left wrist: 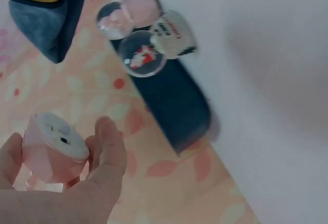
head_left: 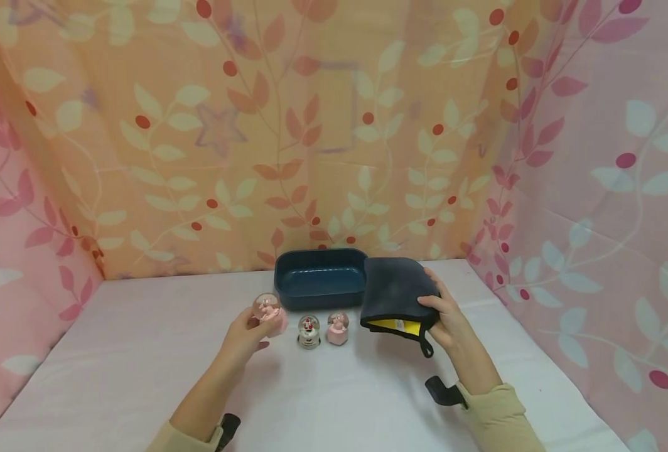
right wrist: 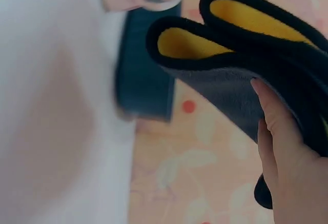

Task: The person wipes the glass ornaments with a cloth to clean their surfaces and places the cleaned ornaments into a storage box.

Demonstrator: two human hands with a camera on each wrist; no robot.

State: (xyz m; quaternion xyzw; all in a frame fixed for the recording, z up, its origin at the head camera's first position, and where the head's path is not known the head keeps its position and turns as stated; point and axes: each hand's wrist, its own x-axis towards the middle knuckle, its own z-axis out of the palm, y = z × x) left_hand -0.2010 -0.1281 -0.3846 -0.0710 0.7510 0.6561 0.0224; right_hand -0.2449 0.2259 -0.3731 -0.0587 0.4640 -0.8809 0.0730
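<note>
My left hand (head_left: 243,333) holds a pink snow globe (head_left: 275,318) by its faceted base, lifted above the table. The left wrist view shows the white underside (left wrist: 62,135) of that base, with a small black switch. My right hand (head_left: 449,319) grips a dark grey cloth mitt (head_left: 396,285) with black trim, a hanging loop and yellow lining (right wrist: 192,43). In the right wrist view the thumb presses on its grey outside. Between the hands, a Santa snow globe (head_left: 309,333) with a white base and a second pink snow globe (head_left: 338,329) stand upright on the table.
A dark blue rectangular dish (head_left: 319,295) stands behind the two globes, its right end partly covered by the mitt. The table (head_left: 334,402) has a white cloth. Patterned curtains (head_left: 289,125) hang at the back and both sides.
</note>
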